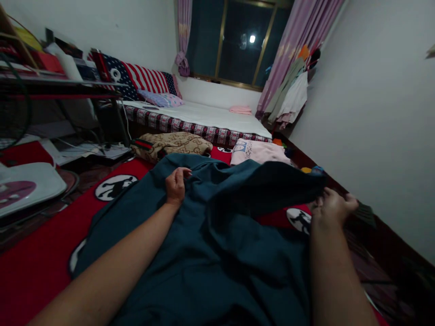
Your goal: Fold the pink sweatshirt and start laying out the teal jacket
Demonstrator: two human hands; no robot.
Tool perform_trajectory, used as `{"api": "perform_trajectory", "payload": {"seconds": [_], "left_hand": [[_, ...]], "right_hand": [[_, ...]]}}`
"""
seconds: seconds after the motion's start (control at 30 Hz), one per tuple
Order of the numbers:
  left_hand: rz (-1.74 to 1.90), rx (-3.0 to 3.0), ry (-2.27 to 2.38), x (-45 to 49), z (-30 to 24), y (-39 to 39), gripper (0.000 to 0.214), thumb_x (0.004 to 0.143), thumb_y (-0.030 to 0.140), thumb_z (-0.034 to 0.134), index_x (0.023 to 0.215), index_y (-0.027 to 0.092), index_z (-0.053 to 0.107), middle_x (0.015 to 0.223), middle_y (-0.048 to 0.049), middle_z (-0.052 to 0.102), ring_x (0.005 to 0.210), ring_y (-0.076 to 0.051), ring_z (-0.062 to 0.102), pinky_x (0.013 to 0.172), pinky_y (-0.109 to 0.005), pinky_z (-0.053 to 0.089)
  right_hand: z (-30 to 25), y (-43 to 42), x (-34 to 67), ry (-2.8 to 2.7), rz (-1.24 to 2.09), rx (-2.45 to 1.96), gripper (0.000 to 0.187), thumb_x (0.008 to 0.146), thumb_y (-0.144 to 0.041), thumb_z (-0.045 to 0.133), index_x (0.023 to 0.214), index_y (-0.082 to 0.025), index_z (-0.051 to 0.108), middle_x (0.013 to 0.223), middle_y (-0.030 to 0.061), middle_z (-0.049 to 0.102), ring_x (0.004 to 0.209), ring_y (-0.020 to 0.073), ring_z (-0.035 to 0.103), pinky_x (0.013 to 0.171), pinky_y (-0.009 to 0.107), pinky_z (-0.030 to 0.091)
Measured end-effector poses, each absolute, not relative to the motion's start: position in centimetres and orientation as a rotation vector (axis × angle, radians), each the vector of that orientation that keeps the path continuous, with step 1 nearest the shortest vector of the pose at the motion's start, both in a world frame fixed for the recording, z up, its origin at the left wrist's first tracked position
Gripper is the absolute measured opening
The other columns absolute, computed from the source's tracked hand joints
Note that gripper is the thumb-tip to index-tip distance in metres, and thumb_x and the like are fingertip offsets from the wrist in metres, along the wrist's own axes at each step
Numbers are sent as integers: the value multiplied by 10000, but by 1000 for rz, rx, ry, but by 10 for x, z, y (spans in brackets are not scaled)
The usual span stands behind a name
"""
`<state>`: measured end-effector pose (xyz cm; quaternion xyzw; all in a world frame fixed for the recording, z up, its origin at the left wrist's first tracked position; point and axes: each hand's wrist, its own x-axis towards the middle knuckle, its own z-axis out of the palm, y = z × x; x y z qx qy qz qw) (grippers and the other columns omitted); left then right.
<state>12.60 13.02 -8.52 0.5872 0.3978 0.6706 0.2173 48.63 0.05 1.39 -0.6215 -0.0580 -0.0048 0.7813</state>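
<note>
Dim bedroom, white walls, dark window (238, 43) at the far end between purple curtains (299, 45). Low bed (210, 117) under the window, white sheet, patterned border along its near edge. Stars-and-stripes pillow (142, 78) at the far left of the bed, small pink pillow (162, 99) beside it, folded pink cloth (240, 109) far right on the sheet. Clothes hanging (292, 97) by the right curtain. Cluttered shelf (50, 74) on the left, white device (27, 185) on the floor below it.

Red rug (37, 253) across the floor, printed with white ovals holding black figures (115, 186). No readable words on the rug. Tan bag (173, 144) with a repeated monogram-style pattern lying near the bed, too blurred to read. Pink folded shirt (258, 151) to its right, blue printed lettering on it, not legible.

Teal cloth (210, 235) spread over the rug in the near middle, long axis running from near to far, far edge toward the bed. Right part lifted and folded leftward over itself, crumpled.

Left hand (176, 184) resting on the far left part of the cloth, grip curled, fingertips pinching a fold. Right hand (331, 206) at the right edge, grip pressed together on the raised corner of the cloth, held clear of the rug.
</note>
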Motion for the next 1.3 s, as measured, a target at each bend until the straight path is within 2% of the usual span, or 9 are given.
{"api": "perform_trajectory", "payload": {"seconds": [0.07, 0.13, 0.23, 0.33, 0.5, 0.77, 0.93, 1.17, 1.3], "left_hand": [[1780, 1722, 1058, 129, -86, 127, 444, 959, 430, 319, 824, 176, 657, 700, -30, 656, 653, -138, 614, 623, -235, 489], [1696, 1807, 1043, 132, -87, 125, 428, 957, 414, 333, 808, 182, 661, 682, -24, 649, 646, -141, 614, 636, -240, 490], [1571, 1903, 1049, 134, -87, 124, 424, 955, 402, 347, 783, 182, 666, 660, -23, 643, 630, -144, 617, 633, -244, 483], [1464, 1947, 1080, 133, -88, 125, 438, 954, 418, 355, 782, 176, 676, 654, -26, 650, 625, -151, 625, 629, -252, 480], [1250, 2206, 1190, 133, -91, 126, 396, 947, 395, 385, 850, 204, 719, 822, -35, 719, 814, -185, 650, 756, -292, 480], [748, 2693, 1358, 143, -98, 127, 462, 913, 441, 486, 1338, 275, 557, 1442, -77, 488, 1329, -280, 423, 1032, -451, 374], [615, 2725, 1394, 146, -100, 126, 509, 930, 482, 445, 1394, 278, 490, 1478, -78, 449, 1355, -280, 401, 1049, -466, 347], [631, 2730, 1400, 145, -98, 125, 499, 929, 477, 438, 1383, 281, 501, 1465, -70, 468, 1342, -269, 418, 1041, -442, 353], [633, 2730, 1400, 145, -99, 126, 504, 926, 480, 438, 1383, 278, 501, 1464, -72, 468, 1338, -271, 420, 1040, -443, 352]], "right_hand": [[10, 2, 483, -198, -158, -1314, 712, 647, -53, 585, 1309, -187, 358, 1455, 157, 386, 1201, 190, 546, 971, 324, 478], [8, 6, 461, -494, -231, -1328, 616, 684, -122, 611, 1271, -163, 430, 1393, 135, 469, 1215, 196, 536, 997, 327, 454], [9, 8, 417, -1144, 56, -1572, 373, 796, -328, 592, 1134, -172, 583, 1017, 75, 681, 937, 202, 663, 850, 336, 508], [10, 4, 384, -1637, 401, -1985, 460, 800, -532, 599, 1123, -208, 641, 750, 37, 693, 741, 206, 677, 744, 326, 497], [11, -1, 380, -1807, 224, -2477, 562, 793, -627, 567, 1155, -209, 660, 797, 92, 717, 957, 279, 661, 775, 346, 464], [3, -10, 458, -1269, -74, -2673, 414, 859, -557, 498, 978, -220, 707, 797, 104, 732, 869, 265, 688, 746, 348, 471], [-24, -15, 473, -1342, 93, -2709, 537, 845, -569, 540, 1123, -122, 645, 868, 158, 726, 951, 292, 681, 775, 346, 490], [-44, -7, 454, -1467, 118, -2610, 892, 764, -428, 706, 1463, -77, 278, 1250, 228, 607, 1148, 312, 603, 894, 355, 483], [-43, -5, 450, -1580, 381, -2639, 425, 776, -193, 635, 1186, -97, 583, 1034, 162, 709, 885, 248, 704, 711, 286, 536]]}}
